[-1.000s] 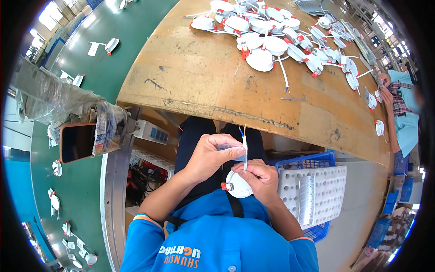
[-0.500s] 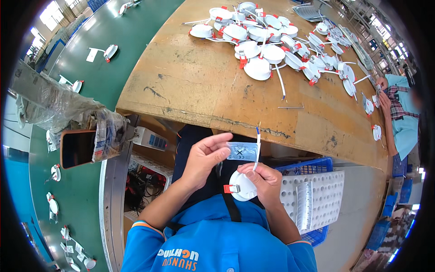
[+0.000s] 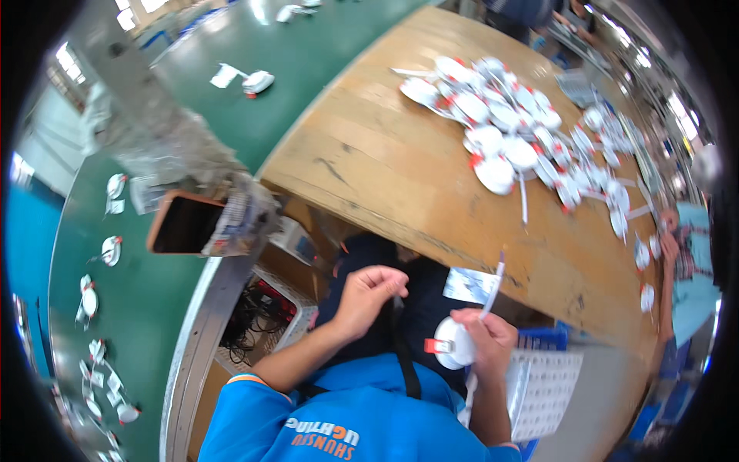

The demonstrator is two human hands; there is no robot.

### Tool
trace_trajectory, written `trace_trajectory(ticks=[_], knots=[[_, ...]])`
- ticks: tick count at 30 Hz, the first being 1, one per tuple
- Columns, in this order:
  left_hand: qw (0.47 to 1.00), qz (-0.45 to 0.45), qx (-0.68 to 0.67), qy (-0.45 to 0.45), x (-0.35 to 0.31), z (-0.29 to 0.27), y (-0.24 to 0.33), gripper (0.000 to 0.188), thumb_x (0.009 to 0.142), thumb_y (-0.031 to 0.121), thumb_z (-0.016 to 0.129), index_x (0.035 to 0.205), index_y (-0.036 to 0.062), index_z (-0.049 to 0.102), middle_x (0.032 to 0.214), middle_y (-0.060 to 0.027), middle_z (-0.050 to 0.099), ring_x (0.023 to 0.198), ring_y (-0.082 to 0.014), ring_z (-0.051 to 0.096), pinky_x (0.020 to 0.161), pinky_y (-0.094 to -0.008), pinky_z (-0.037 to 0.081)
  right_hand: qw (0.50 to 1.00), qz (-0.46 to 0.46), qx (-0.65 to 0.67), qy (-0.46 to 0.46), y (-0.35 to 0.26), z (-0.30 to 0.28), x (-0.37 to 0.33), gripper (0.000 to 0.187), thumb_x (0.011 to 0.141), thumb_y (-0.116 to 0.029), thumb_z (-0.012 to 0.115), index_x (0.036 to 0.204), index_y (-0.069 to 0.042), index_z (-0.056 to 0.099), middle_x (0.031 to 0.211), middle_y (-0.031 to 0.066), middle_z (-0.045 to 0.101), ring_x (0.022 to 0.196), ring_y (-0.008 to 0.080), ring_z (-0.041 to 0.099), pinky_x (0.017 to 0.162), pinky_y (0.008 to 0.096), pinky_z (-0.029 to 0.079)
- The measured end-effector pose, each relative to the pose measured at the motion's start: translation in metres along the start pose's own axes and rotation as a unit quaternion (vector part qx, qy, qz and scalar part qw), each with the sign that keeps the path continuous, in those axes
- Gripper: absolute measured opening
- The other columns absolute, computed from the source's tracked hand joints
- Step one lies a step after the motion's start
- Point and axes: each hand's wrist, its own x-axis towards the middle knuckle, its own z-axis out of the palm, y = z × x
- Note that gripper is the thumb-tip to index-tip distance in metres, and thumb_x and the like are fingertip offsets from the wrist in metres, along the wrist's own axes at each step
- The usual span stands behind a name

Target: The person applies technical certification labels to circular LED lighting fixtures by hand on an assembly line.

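Observation:
My right hand (image 3: 491, 336) grips a round white downlight (image 3: 454, 344) with a red-tipped spring clip on its side. Its white cable (image 3: 493, 291) rises past my fingers, with bare wire ends at the top. Stuck to that cable, a pale printed label (image 3: 468, 285) sticks out toward the left. Apart from it, my left hand (image 3: 371, 300) is over my lap with thumb and fingertips pinched together. Whether anything small is between them cannot be made out.
A heap of white downlights (image 3: 500, 115) lies on the worn wooden table (image 3: 362, 146). To the left, a green conveyor belt (image 3: 192, 123) carries several more. A phone (image 3: 185, 223) hangs on a wrapped post. At right are a perforated white tray (image 3: 546, 393) and a co-worker's sleeve (image 3: 693, 285).
My left hand has drawn away from the label, its fingers going from spread to pinched. The view has turned left, so the table appears shifted right. My right hand still holds the downlight.

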Motion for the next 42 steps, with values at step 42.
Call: trace_trajectory(ticks=[42], knots=[[0.605,0.510,0.607,-0.071,0.084,0.106,0.030,0.014,0.067,0.003,0.060,0.080,0.0020,0.056,0.076,-0.0092,0.055,0.076,-0.0277,0.053,0.071,-0.0382,0.038,0.773,-0.088,0.062,0.626,0.006,-0.426,0.037,0.041,0.074,-0.003,0.056,0.114,0.002,0.044,0.096,0.0107,0.054,0.076,0.0166,0.054,0.067,0.0252,0.045]])
